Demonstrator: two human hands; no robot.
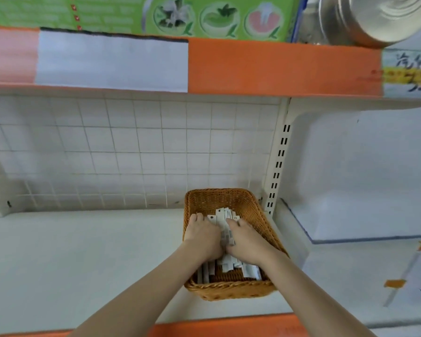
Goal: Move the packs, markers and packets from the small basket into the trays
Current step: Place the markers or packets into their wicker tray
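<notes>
A small brown wicker basket (253, 207) stands on a white shelf, at its right end. Inside lies a heap of several long white packs (220, 218) with hang holes at their far ends. Both my hands are down in the basket on the heap. My left hand (202, 235) lies over the left side of the packs, fingers curled around them. My right hand (247, 239) covers the right side, fingers bent over the packs. The middle of the heap is hidden under my hands. No tray is in view.
The white shelf (83, 259) stretches left of the basket, with an orange front edge (229, 327). A white wire grid (131, 152) backs it. A slotted upright (277, 166) stands to the right. Above, an orange-edged shelf (277, 66) carries a green box (156, 15) and metal pot (374, 18).
</notes>
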